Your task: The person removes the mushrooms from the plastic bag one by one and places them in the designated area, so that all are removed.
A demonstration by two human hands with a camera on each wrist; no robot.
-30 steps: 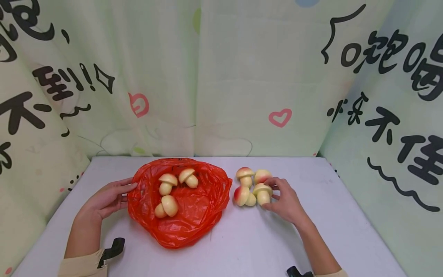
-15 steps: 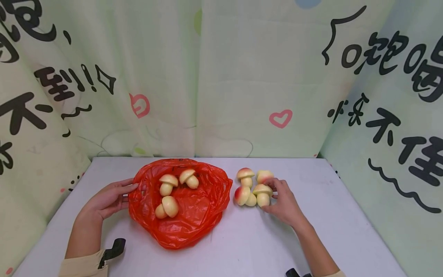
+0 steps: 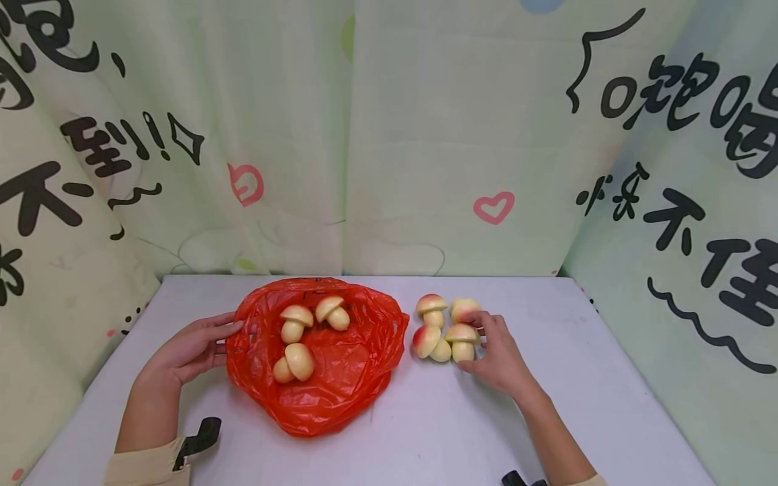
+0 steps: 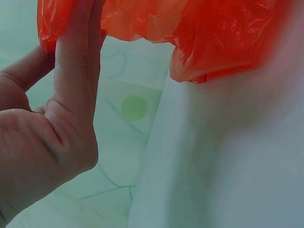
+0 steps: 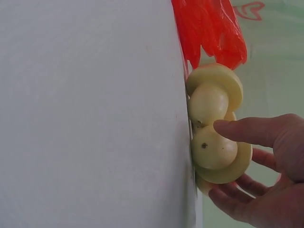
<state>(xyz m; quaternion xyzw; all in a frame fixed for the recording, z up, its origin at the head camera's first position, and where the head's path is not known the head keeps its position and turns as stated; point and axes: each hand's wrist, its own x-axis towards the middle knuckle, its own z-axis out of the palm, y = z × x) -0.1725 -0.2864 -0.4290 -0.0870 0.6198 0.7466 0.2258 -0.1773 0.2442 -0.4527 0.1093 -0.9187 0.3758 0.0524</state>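
Observation:
On the left lies a red plastic bag (image 3: pixel 340 398), spread wide with its mouth up and three toy mushrooms (image 3: pixel 300 362) inside. My left hand (image 3: pixel 191 351) pinches the bag's left edge; in the left wrist view, red plastic (image 4: pixel 54 23) passes between thumb and fingers. To the right of the bag, my right hand (image 3: pixel 501 354) holds a cream toy mushroom (image 3: pixel 463 349) by its side, the thumb at its stem and fingers curled behind. That mushroom (image 5: pixel 216 147) stands close against a neighbouring mushroom (image 5: pixel 209 102) in the right wrist view.
Other toy mushrooms with reddish caps, such as one at the back (image 3: pixel 431 307) and one lying tipped (image 3: pixel 427 343), cluster beside the held one. The white table (image 3: pixel 419 439) is bordered behind and at both sides by a pale printed curtain (image 3: pixel 419 135).

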